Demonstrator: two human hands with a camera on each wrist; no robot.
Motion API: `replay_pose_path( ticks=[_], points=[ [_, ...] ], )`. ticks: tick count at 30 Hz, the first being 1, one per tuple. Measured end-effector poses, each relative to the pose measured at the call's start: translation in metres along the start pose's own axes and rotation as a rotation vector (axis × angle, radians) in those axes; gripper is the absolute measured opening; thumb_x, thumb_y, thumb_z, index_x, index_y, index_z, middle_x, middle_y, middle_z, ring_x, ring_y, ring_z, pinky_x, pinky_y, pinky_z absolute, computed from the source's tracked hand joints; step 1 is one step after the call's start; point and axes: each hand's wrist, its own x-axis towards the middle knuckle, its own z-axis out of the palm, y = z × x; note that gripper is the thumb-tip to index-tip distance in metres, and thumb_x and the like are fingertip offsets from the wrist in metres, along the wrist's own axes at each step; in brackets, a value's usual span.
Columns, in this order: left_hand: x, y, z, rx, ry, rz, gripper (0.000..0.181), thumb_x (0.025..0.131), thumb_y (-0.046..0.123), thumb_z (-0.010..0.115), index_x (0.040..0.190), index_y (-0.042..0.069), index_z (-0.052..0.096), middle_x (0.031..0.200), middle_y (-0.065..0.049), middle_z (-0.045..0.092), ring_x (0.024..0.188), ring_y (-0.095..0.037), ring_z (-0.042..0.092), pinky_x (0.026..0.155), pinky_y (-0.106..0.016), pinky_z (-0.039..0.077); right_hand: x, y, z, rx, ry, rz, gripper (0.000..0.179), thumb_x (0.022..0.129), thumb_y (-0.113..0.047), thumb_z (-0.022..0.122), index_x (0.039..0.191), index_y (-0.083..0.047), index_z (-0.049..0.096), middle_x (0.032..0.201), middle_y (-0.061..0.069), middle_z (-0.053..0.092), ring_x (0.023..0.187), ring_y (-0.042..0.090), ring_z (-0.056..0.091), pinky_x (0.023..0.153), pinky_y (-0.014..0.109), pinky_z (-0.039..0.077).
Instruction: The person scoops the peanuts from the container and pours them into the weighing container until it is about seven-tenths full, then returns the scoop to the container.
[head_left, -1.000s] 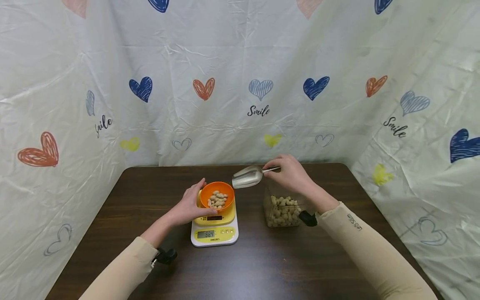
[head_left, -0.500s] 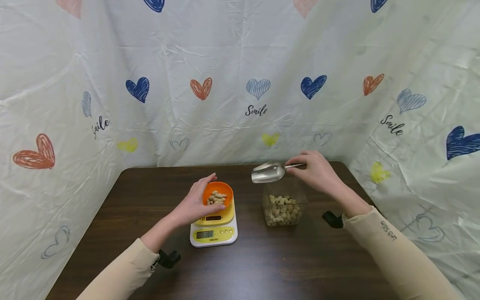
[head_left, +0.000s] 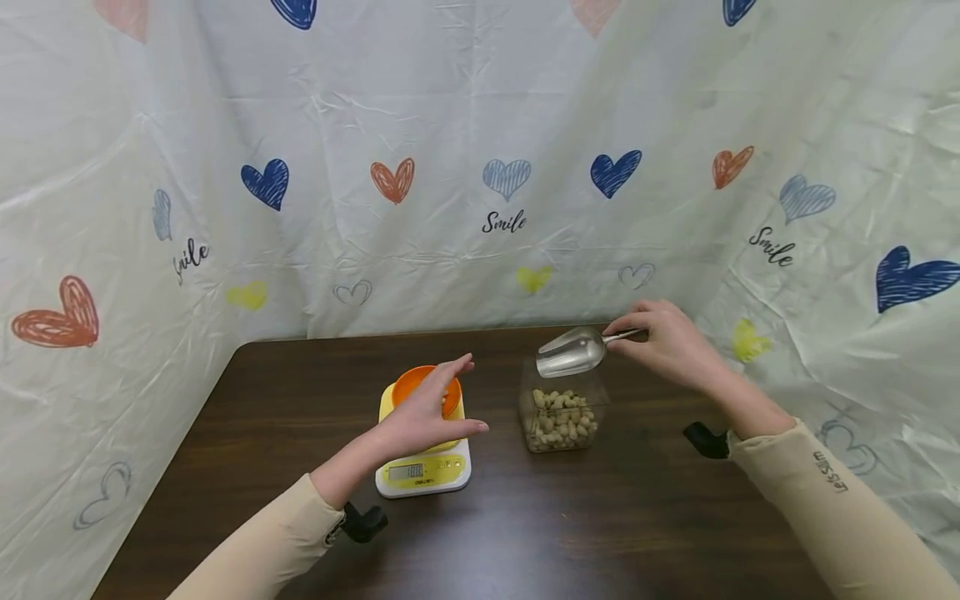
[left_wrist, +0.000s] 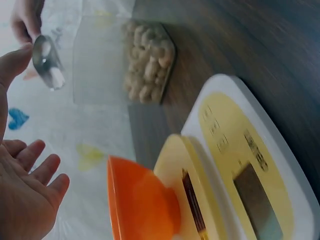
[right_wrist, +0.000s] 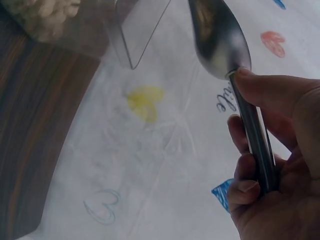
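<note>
A metal scoop [head_left: 573, 352] hangs above the clear box's back part; my right hand [head_left: 670, 346] grips its handle, fingers curled round it in the right wrist view. No peanuts show in the scoop. Below it stands a clear box [head_left: 529, 421] holding peanuts [head_left: 562, 421]. My left hand [head_left: 423, 414] is spread with nothing in it, thumb and fingers apart, in front of the orange bowl [head_left: 411, 381]. That bowl sits on a yellow and white kitchen scale [head_left: 444, 473], also seen in the left wrist view. Most of the bowl's contents are hidden behind the left hand.
All this stands on a dark wooden table [head_left: 300, 417]. A white curtain [head_left: 435, 267] printed with hearts hangs behind the table and along its sides. The clear box is to the right of the scale.
My right hand has carried the scoop rightward, from beside the bowl to over the box. My left hand has let go of the bowl and shifted right. The scale's reading has dropped.
</note>
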Motion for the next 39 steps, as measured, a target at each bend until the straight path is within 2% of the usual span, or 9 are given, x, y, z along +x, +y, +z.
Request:
replay_pose_path(
  ticks=[5, 10, 17, 24, 31, 39],
  points=[
    [0.012, 0.007, 0.016, 0.017, -0.042, -0.007, 0.105, 0.083, 0.062, 0.078, 0.164, 0.031, 0.019, 0.162, 0.01, 0.031, 0.147, -0.015, 0.033, 0.115, -0.049, 0.034, -0.002, 0.002, -0.003, -0.059, -0.044, -0.022, 0.016, 0.093, -0.022, 0.079, 0.108, -0.018, 0.081, 0.101, 0.003, 0.068, 0.097, 0.029, 0.055, 0.08, 0.047, 0.042],
    [0.026, 0.011, 0.033, -0.01, -0.084, -0.016, 0.106, 0.084, 0.06, 0.078, 0.165, 0.027, 0.018, 0.164, 0.005, 0.028, 0.149, -0.015, 0.03, 0.116, -0.046, 0.033, -0.002, 0.004, 0.001, -0.128, -0.079, -0.046, 0.016, 0.091, -0.019, 0.08, 0.107, -0.017, 0.081, 0.1, 0.003, 0.069, 0.095, 0.029, 0.054, 0.079, 0.047, 0.042],
    [0.046, 0.009, 0.054, -0.035, -0.087, -0.066, 0.11, 0.084, 0.058, 0.079, 0.166, 0.023, 0.014, 0.165, 0.0, 0.026, 0.149, -0.019, 0.03, 0.116, -0.047, 0.034, 0.0, 0.002, 0.008, -0.17, -0.072, -0.089, 0.016, 0.087, -0.013, 0.083, 0.103, -0.015, 0.081, 0.096, 0.002, 0.068, 0.09, 0.027, 0.053, 0.075, 0.043, 0.043],
    [0.064, 0.008, 0.071, -0.034, -0.099, -0.114, 0.114, 0.085, 0.053, 0.08, 0.166, 0.02, 0.008, 0.169, -0.006, 0.016, 0.152, -0.026, 0.024, 0.116, -0.052, 0.031, 0.003, 0.001, 0.021, -0.242, -0.059, -0.164, 0.015, 0.085, -0.008, 0.084, 0.098, -0.014, 0.081, 0.093, 0.002, 0.067, 0.087, 0.026, 0.051, 0.074, 0.041, 0.043],
    [0.073, 0.005, 0.079, -0.06, -0.105, -0.148, 0.116, 0.084, 0.052, 0.081, 0.166, 0.02, 0.005, 0.17, -0.009, 0.012, 0.154, -0.027, 0.02, 0.117, -0.053, 0.029, 0.009, 0.0, 0.028, -0.346, -0.015, -0.292, 0.015, 0.082, -0.005, 0.085, 0.094, -0.012, 0.081, 0.089, 0.004, 0.066, 0.08, 0.025, 0.05, 0.071, 0.039, 0.043],
    [0.077, 0.003, 0.084, -0.097, -0.098, -0.161, 0.118, 0.083, 0.056, 0.081, 0.166, 0.026, 0.004, 0.17, -0.008, 0.012, 0.153, -0.027, 0.021, 0.117, -0.053, 0.03, 0.014, -0.001, 0.037, -0.424, -0.003, -0.384, 0.016, 0.08, -0.003, 0.086, 0.092, -0.011, 0.081, 0.086, 0.004, 0.064, 0.078, 0.025, 0.048, 0.071, 0.038, 0.043]
  ],
)
